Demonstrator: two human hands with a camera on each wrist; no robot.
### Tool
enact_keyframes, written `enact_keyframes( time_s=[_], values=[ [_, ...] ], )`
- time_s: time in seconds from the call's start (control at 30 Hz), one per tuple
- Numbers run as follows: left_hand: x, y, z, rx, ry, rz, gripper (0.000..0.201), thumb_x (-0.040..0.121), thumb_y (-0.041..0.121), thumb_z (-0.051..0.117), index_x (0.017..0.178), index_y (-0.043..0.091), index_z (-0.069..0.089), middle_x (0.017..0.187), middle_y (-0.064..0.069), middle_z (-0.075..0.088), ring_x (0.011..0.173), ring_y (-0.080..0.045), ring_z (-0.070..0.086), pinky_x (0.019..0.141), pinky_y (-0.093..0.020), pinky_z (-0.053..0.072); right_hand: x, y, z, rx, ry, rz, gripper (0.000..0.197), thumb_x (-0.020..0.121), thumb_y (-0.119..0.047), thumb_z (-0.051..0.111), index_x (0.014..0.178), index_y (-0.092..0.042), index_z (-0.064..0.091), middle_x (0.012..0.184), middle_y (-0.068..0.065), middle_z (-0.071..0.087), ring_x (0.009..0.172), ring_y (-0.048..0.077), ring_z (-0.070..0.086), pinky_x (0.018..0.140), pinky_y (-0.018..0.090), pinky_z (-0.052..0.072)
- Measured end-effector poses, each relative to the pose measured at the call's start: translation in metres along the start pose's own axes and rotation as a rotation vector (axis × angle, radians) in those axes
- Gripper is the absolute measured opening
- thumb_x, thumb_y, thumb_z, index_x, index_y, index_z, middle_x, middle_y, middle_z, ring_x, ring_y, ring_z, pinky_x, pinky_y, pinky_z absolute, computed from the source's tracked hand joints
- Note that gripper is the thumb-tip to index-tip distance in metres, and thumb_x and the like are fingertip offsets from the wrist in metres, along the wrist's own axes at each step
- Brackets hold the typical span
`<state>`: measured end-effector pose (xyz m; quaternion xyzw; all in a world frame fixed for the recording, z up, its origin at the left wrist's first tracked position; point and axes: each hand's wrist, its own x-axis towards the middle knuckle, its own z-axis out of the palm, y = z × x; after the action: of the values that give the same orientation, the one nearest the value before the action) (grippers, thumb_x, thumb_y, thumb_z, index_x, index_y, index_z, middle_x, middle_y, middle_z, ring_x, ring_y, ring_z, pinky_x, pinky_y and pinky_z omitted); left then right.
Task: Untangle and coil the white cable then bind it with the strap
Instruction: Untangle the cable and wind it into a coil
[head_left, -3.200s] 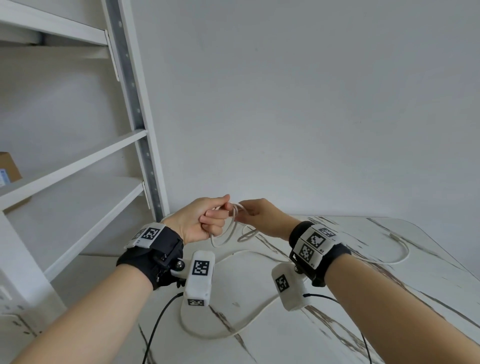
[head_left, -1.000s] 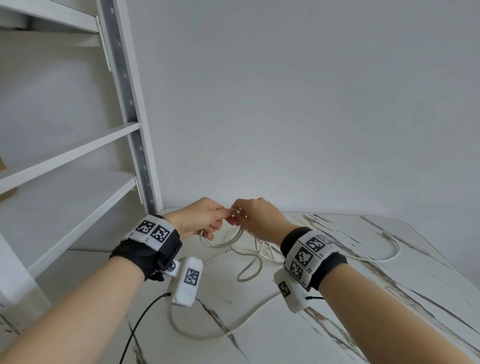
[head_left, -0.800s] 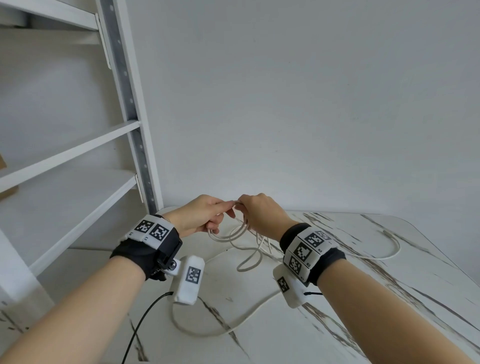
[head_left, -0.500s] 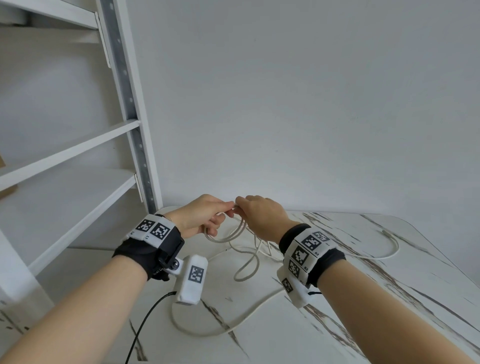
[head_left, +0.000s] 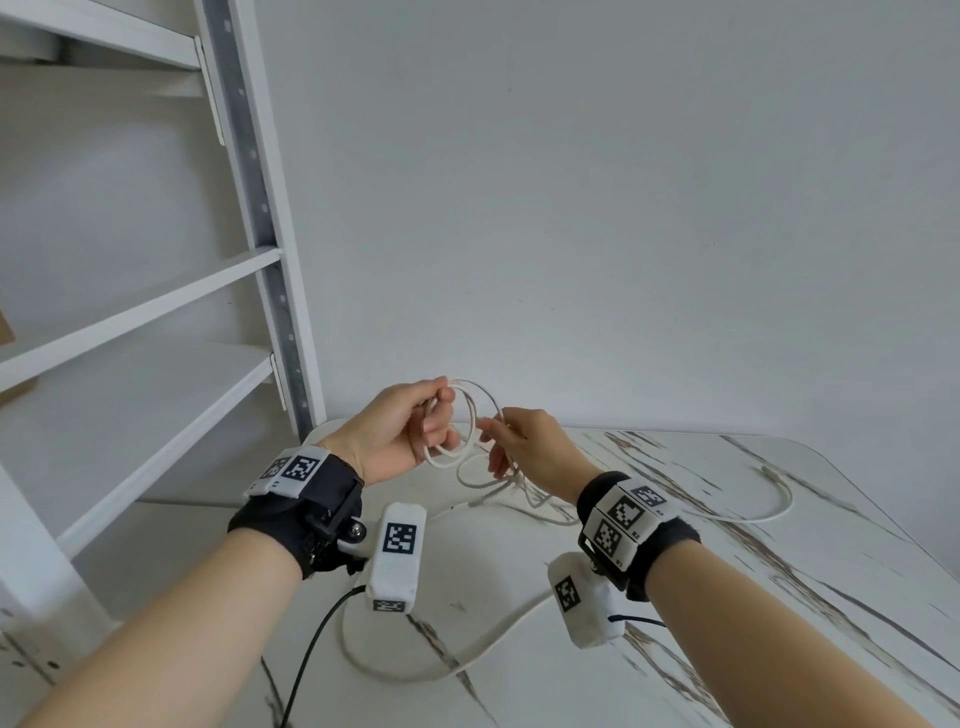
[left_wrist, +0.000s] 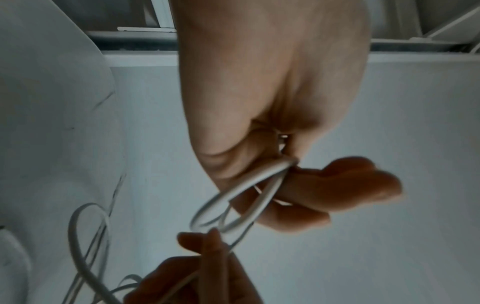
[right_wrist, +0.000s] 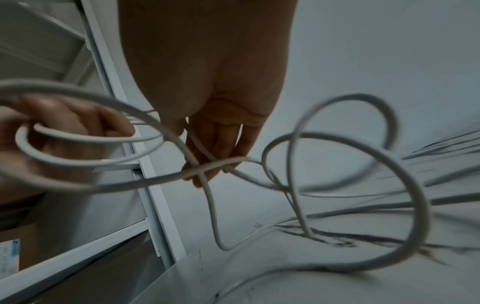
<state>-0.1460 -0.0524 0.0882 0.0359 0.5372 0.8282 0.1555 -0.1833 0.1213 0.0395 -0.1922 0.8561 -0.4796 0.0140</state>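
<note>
The white cable (head_left: 480, 410) is partly gathered into a few loops held above the marble table (head_left: 779, 597). My left hand (head_left: 436, 415) grips these loops, fingers curled round them; the left wrist view shows the cable loops (left_wrist: 241, 191) running through the closed fingers. My right hand (head_left: 491, 431), just right of the coil, pinches a strand leading off it; in the right wrist view its fingers (right_wrist: 221, 144) hold crossing cable strands (right_wrist: 202, 170). The remaining cable trails in tangled curves over the table, its far end (head_left: 769, 473) at the right. No strap is visible.
A white shelving unit (head_left: 156, 296) with a metal upright (head_left: 270, 260) stands close on the left, with a cardboard box (head_left: 5, 332) at the frame edge. A plain wall rises behind the table. A black lead (head_left: 311, 649) hangs from my left wrist camera.
Both hands have lifted and drawn slightly apart. The left hand has turned palm inward with the loops hanging from it, and the right has slid along the strand.
</note>
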Motion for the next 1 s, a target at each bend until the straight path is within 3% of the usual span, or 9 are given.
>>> enact_keyframes(
  time_s=[0.17,0.3,0.4,0.5,0.63,0.7,0.8,0.87,1.0],
  values=[
    [0.002,0.014,0.003,-0.347,0.086,0.126,0.035,0.102,0.019,0.036,0.069,0.011,0.046,0.047,-0.001,0.058,0.045,-0.013,0.063,0.060,-0.024,0.058,0.000,0.013,0.001,-0.247,-0.099,0.006,0.021,0.095,-0.010,0.041,0.098,-0.006,0.061,0.079,0.005,0.067,0.075,0.019,0.060,0.075,0.030,0.048],
    [0.002,0.024,0.010,-0.454,0.131,0.213,0.033,0.101,0.017,0.037,0.071,0.009,0.048,0.058,-0.007,0.068,0.056,-0.018,0.070,0.058,-0.028,0.059,0.002,0.026,0.005,-0.467,-0.117,0.039,0.023,0.096,-0.012,0.035,0.111,-0.011,0.054,0.095,0.007,0.071,0.090,0.027,0.062,0.087,0.037,0.048],
    [0.002,0.031,0.005,-0.563,0.183,0.304,0.028,0.101,0.013,0.037,0.076,0.007,0.048,0.065,-0.011,0.071,0.060,-0.022,0.072,0.058,-0.031,0.059,0.002,0.033,0.001,-0.453,0.026,0.036,0.012,0.097,-0.020,0.042,0.106,-0.012,0.046,0.092,0.011,0.070,0.085,0.033,0.063,0.078,0.043,0.051],
    [0.004,0.035,-0.005,-0.632,0.187,0.370,0.025,0.101,0.010,0.035,0.080,0.008,0.048,0.075,-0.014,0.074,0.069,-0.025,0.074,0.063,-0.034,0.060,0.001,0.030,-0.008,-0.448,0.126,0.021,0.016,0.095,-0.028,0.049,0.099,-0.012,0.053,0.085,0.011,0.070,0.080,0.032,0.063,0.069,0.040,0.050],
    [0.011,0.029,-0.009,-0.485,0.171,0.396,0.035,0.103,0.019,0.032,0.072,0.012,0.045,0.095,-0.018,0.074,0.090,-0.028,0.072,0.090,-0.037,0.054,-0.002,0.020,-0.012,-0.693,0.051,-0.185,0.021,0.098,-0.028,0.046,0.103,-0.017,0.063,0.093,0.006,0.071,0.087,0.030,0.061,0.081,0.034,0.046],
    [0.015,0.027,-0.009,-0.402,0.174,0.388,0.038,0.104,0.023,0.030,0.071,0.014,0.045,0.098,-0.018,0.073,0.095,-0.028,0.071,0.095,-0.036,0.048,-0.001,0.018,-0.010,-0.816,0.017,-0.355,0.020,0.098,-0.021,0.046,0.100,-0.015,0.065,0.090,0.004,0.068,0.083,0.029,0.060,0.089,0.033,0.040],
    [0.018,0.024,-0.010,-0.212,0.195,0.393,0.036,0.104,0.026,0.032,0.073,0.014,0.046,0.095,-0.017,0.074,0.096,-0.027,0.071,0.097,-0.034,0.046,0.001,0.013,-0.007,-0.990,0.045,-0.548,0.004,0.083,-0.016,0.068,0.085,-0.019,0.069,0.069,-0.002,0.065,0.066,0.023,0.063,0.082,0.031,0.046],
    [0.019,0.018,-0.009,-0.067,0.204,0.407,0.035,0.104,0.028,0.032,0.075,0.013,0.046,0.090,-0.016,0.074,0.094,-0.026,0.071,0.096,-0.032,0.046,0.002,0.010,-0.006,-1.086,0.042,-0.624,0.019,0.065,-0.019,0.084,0.076,-0.026,0.070,0.059,-0.008,0.061,0.056,0.016,0.062,0.074,0.026,0.051],
    [0.020,0.011,-0.008,0.013,0.141,0.332,0.033,0.104,0.028,0.031,0.076,0.016,0.046,0.093,-0.013,0.075,0.090,-0.022,0.072,0.089,-0.031,0.047,0.000,0.003,-0.003,-1.115,0.017,-0.656,0.022,0.061,-0.019,0.086,0.076,-0.028,0.071,0.058,-0.009,0.062,0.055,0.014,0.061,0.072,0.025,0.051]
  ],
)
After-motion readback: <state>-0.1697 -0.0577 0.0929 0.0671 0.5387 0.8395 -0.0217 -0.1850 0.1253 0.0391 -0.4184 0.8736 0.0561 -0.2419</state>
